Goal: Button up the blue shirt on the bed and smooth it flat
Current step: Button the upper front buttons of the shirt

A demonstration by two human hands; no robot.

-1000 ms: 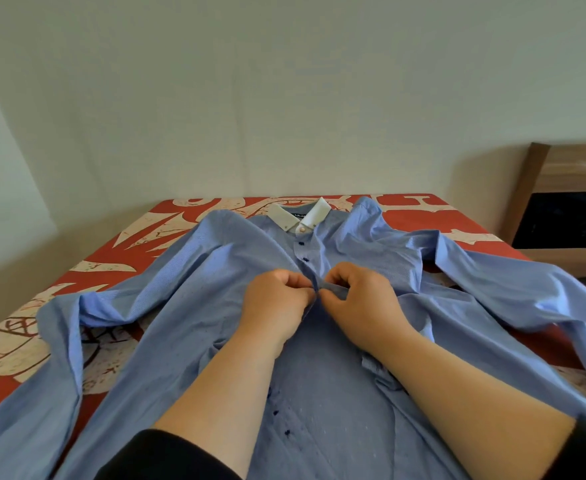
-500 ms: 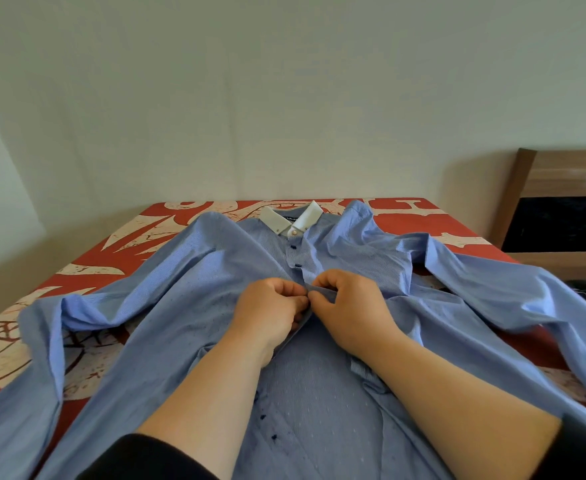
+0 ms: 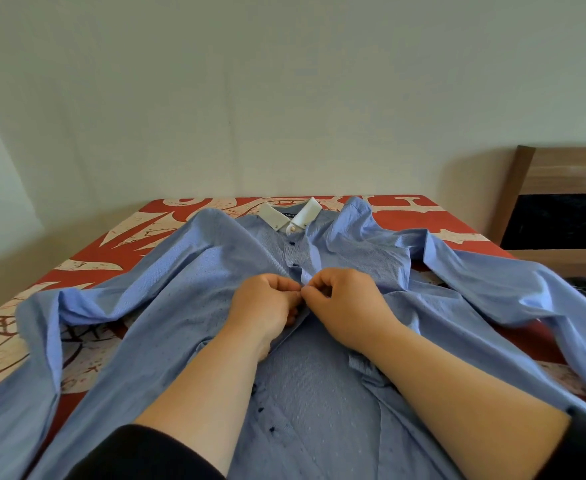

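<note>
both hands, left hand [image 3: 267, 303] and right hand [image 3: 345, 303], pinched the shirt [image 3: 319, 393] front with curled fingers on the bed [image 3: 406, 209].

Both forearms reach forward from black sleeves and angle inward, so the hands meet at the middle. The left hand [image 3: 267, 303] is curled, knuckles up, its fingertips pinching the shirt [image 3: 187, 271] edge. The right hand [image 3: 345, 303] faces it — fingers bent, thumb and forefinger pinching the opposite edge. The two sets of fingertips touch — wrists low, resting on the cloth.
</note>
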